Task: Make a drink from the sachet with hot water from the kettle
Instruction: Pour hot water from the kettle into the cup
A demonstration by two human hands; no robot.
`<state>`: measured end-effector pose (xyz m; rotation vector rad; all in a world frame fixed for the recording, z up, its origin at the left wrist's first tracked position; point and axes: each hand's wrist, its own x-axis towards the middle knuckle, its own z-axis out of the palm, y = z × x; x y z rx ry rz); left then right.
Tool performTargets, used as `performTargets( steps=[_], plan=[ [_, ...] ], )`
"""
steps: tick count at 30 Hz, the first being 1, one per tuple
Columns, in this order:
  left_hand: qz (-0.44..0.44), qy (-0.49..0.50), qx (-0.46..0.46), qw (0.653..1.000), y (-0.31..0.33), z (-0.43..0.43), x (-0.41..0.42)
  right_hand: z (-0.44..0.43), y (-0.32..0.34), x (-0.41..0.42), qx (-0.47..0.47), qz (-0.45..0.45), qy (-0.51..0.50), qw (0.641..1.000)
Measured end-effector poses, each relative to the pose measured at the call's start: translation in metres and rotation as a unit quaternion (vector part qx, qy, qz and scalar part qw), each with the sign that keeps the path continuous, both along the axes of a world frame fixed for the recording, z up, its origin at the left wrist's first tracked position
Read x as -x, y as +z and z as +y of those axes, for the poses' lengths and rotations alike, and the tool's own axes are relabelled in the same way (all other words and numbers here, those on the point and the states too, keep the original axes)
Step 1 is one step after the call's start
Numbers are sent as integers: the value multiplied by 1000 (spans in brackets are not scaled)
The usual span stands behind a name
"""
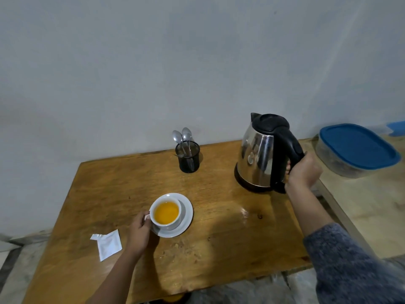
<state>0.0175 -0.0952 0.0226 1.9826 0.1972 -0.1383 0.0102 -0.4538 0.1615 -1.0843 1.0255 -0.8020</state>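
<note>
Our left hand (140,232) curls its fingers on the white cup (166,213) of orange drink, low in the middle; our right hand (303,170) grips the kettle (260,152) handle at right; the torn sachet (108,243) lies lower left.

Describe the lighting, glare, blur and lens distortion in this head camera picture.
Head view: dim, cool light; glare streaks on the steel kettle and a shiny patch on the table; soft shadows beside the cup and under both hands, left, right; wide-angle bending at the edges; the right sleeve is blurred.
</note>
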Motion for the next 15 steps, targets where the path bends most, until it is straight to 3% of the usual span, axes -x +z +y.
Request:
performTargets(
  steps=[15],
  plan=[
    [6, 7, 21, 1000, -2, 1, 0, -30, -28, -26, 78, 38, -15, 996]
  ],
)
